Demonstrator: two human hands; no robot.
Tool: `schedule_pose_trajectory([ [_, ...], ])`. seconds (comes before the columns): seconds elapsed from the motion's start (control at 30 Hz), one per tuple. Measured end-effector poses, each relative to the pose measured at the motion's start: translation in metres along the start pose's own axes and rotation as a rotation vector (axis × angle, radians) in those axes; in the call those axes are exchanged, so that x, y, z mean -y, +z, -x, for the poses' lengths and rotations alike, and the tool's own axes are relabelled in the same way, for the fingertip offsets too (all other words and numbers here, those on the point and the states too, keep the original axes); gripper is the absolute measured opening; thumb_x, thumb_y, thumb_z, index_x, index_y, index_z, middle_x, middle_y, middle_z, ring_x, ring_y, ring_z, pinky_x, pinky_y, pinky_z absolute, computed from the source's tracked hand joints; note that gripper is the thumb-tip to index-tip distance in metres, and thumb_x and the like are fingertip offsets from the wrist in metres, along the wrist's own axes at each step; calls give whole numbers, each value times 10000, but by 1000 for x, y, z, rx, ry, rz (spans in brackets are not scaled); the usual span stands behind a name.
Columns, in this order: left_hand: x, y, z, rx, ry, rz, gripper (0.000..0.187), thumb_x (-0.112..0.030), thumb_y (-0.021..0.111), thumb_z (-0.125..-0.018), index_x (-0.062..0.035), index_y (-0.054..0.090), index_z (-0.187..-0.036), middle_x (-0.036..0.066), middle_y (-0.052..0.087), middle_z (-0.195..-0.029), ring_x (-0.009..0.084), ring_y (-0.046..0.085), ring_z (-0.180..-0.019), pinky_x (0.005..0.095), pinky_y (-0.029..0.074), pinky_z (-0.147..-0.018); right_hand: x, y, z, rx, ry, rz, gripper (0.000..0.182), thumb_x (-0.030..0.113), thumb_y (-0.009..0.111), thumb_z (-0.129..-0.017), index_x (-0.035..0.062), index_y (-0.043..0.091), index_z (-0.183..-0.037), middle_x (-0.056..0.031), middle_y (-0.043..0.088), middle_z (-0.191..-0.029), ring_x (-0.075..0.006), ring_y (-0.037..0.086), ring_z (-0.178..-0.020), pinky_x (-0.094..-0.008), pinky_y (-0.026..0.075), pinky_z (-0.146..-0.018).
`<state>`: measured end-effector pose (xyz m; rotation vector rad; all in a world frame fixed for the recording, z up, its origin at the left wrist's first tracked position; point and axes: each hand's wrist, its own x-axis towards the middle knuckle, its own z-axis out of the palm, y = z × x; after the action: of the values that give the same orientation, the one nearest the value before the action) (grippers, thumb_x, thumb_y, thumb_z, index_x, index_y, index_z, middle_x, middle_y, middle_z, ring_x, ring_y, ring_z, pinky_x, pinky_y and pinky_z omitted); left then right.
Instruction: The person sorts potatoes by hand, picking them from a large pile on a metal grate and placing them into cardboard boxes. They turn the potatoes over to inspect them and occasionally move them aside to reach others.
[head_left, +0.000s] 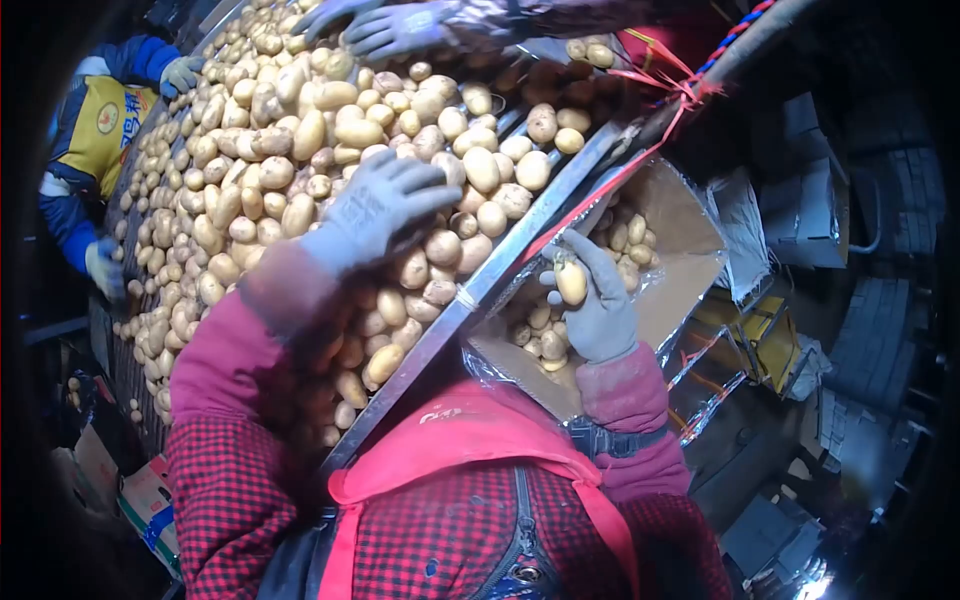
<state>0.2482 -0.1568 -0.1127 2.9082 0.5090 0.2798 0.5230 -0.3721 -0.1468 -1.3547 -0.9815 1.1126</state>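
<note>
Going by the head view, our left hand (pixel 375 208), in a grey glove, is palm down on a big heap of potatoes (pixel 250 145). The fingers are stretched out and a bit apart. The underside is hidden, so we can't say exactly which spuds it's touching.

Our right hand (pixel 603 315), same kind of glove, is on the other side of the metal rail (pixel 415 360) that edges the heap. It's closed around a single yellowish potato (pixel 571 283), pinched in the fingers and held above an open cardboard box (pixel 690 265). That box already has a bunch of loose potatoes (pixel 543 338) in it, on both sides of the hand as we look at it. So our two hands are well apart, with the rail running between them.

We're in maroon sleeves with a checked top, plus a bright pink apron (pixel 470 430) right up by the rail. Up top, another person's gloved hands (pixel 400 30) are over the far side of the heap. Off to the left, there's someone in a yellow vest (pixel 98 125), one glove (pixel 182 75) at the edge of the spuds and the other lower down. Near the upper right, some pink-red ties (pixel 685 92) are knotted round a slanting pole (pixel 750 42), and more boxes (pixel 802 215) sit in the dim area beyond.
</note>
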Motion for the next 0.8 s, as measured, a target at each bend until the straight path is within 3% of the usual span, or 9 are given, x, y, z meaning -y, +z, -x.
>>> schedule_pose_trajectory([
  [0.17,36,15,-41,-77,-255,-238,589,-310,734,-886,-253,582,-1452,148,584,-1427,379,564,-1265,499,410,-1113,-5,-17,37,-39,83,-47,657,-182,511,-921,57,482,-1532,-150,636,-1382,-185,678,-1044,-261,578,-799],
  [0.3,73,39,-37,-163,-302,-324,550,-359,660,-943,-174,581,-1454,171,544,-1507,400,515,-1355,505,395,-1131,-19,-50,67,-216,181,-459,581,-68,512,-1010,89,463,-1567,-150,625,-1398,-186,658,-1034,-262,560,-791],
  [0.37,67,43,-39,-152,-332,-314,502,-357,636,-969,-168,602,-1432,179,541,-1522,399,506,-1373,503,394,-1137,-29,-69,82,-278,147,-652,452,142,510,-1092,72,500,-1538,-123,635,-1343,-164,648,-1002,-259,548,-772],
  [0.43,59,49,-45,-213,-309,-318,471,-353,647,-977,-98,642,-1373,196,585,-1473,388,530,-1361,509,390,-1154,-44,-88,105,-301,117,-579,473,64,471,-1087,148,513,-1550,-78,586,-1414,-142,630,-998,-232,519,-770],
  [0.5,66,54,-48,-177,-307,-337,481,-359,646,-1000,-41,640,-1362,207,587,-1469,390,546,-1348,479,414,-1148,-13,-99,124,-462,369,-624,416,91,451,-1103,114,535,-1510,-45,584,-1410,-126,639,-989,-222,510,-739],
  [0.57,77,59,-42,-189,-267,-316,457,-321,617,-1041,-22,621,-1386,213,576,-1483,393,529,-1372,469,410,-1158,-53,-109,158,-421,47,178,409,270,464,-1121,81,531,-1478,-54,662,-1346,-123,664,-892,-238,524,-671],
  [0.63,116,75,-33,-171,-199,-355,473,-338,604,-1049,-17,616,-1396,221,569,-1489,399,519,-1382,473,406,-1160,-31,-126,189,-616,349,-762,420,291,479,-1117,75,530,-1473,-93,700,-1281,-125,662,-835,-233,520,-646],
  [0.73,106,66,-37,-145,-186,-326,499,-365,593,-1053,-11,612,-1403,232,571,-1486,407,512,-1392,472,405,-1163,-23,-155,235,-939,256,-759,415,274,520,-1103,70,533,-1464,-109,707,-1268,-124,649,-811,-204,494,-632],
  [0.8,110,69,-38,-156,-235,-294,508,-366,584,-1055,-4,611,-1410,241,575,-1481,406,514,-1395,468,397,-1172,-55,-180,288,-1098,127,-469,461,25,644,-995,85,545,-1441,-64,718,-1231,-115,678,-926,-203,527,-718],
])
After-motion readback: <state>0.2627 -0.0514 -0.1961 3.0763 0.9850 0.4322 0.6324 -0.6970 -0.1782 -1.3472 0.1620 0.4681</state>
